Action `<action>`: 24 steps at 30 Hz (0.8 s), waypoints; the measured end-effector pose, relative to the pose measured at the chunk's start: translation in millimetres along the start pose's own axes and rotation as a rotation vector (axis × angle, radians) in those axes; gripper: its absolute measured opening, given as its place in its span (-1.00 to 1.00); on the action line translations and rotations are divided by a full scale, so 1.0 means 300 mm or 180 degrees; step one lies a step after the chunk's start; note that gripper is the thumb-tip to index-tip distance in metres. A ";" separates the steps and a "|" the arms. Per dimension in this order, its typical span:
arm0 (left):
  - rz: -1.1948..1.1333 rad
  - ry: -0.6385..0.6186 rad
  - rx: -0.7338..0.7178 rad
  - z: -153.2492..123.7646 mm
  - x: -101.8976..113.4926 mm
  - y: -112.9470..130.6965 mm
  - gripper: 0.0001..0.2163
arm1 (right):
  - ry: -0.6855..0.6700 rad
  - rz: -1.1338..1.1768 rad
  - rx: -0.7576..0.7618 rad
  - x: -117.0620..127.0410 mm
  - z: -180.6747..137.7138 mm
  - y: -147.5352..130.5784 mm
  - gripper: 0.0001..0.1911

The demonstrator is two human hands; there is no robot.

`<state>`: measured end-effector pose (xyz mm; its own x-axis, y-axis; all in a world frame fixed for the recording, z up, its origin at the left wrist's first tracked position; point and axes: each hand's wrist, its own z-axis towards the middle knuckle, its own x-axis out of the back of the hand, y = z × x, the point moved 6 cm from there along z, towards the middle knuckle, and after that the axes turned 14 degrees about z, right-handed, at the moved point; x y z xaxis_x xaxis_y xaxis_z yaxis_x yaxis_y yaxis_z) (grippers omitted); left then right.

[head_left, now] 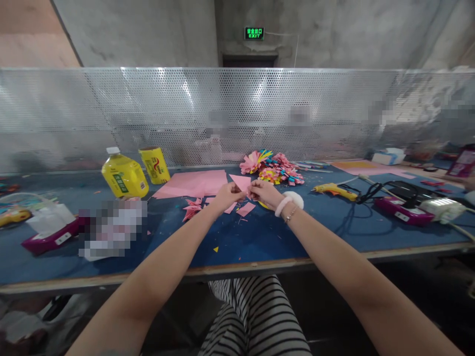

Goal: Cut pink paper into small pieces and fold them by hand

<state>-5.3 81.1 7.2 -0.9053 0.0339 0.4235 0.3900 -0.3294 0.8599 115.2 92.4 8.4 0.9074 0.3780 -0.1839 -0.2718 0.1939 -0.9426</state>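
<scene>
A folded piece of pink paper (240, 183) is held up between both hands over the middle of the blue table. My left hand (228, 196) pinches its lower left edge, and my right hand (266, 193) grips its right side with fingers closed. Below and around the hands lie small pink paper pieces (246, 209). To the left of my left hand are folded pink paper points (192, 209), and behind it spreads a stack of pink sheets (193, 183). Colourful paper flowers (272, 167) stand behind my right hand.
On the left are a bottle of yellow liquid (124, 173), a yellow container (155, 165) and a purple power strip (55, 236). A yellow glue gun (336, 191), cables and another purple power strip (403, 211) lie right. A perforated metal screen (178, 113) closes off the back.
</scene>
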 end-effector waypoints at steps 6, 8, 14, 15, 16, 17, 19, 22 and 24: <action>-0.0035 0.0090 0.0023 -0.007 0.010 0.007 -0.82 | 0.0536 -0.2868 0.0365 0.070 -0.008 -0.049 -0.76; -0.0188 0.0164 0.0038 -0.002 0.021 0.009 -0.82 | 0.0656 -0.4109 -0.0099 0.107 -0.014 -0.026 -0.75; -0.0613 0.0332 0.0244 -0.004 0.026 0.004 -0.83 | 0.0414 -0.4542 -0.0600 0.150 -0.004 0.022 -0.65; -0.0722 0.0310 0.0264 -0.005 0.023 0.005 -0.83 | 0.0397 -0.4442 -0.0720 0.157 -0.003 0.025 -0.67; -0.0832 0.0296 0.0300 -0.007 0.022 0.006 -0.83 | 0.0366 -0.4334 -0.0848 0.163 -0.004 0.027 -0.71; -0.0935 0.0294 0.0358 -0.008 0.021 0.006 -0.82 | 0.0336 -0.4245 -0.0954 0.169 -0.007 0.027 -0.76; -0.1101 0.0309 0.0465 -0.010 0.025 0.004 -0.79 | 0.0318 -0.4167 -0.1037 0.177 -0.012 0.020 -0.83; -0.1195 0.0340 0.0458 -0.010 0.034 0.007 -0.77 | 0.0401 -0.4128 -0.0953 0.188 -0.016 0.004 -0.83; -0.1182 0.0374 0.0424 -0.010 0.040 0.009 -0.77 | 0.0471 -0.4046 -0.0869 0.195 -0.014 -0.004 -0.77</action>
<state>-15.6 77.7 13.7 -0.9987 0.0170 0.0487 0.0446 -0.1898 0.9808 169.9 110.6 -2.3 0.5113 -0.0381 0.8586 0.8530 0.1441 -0.5016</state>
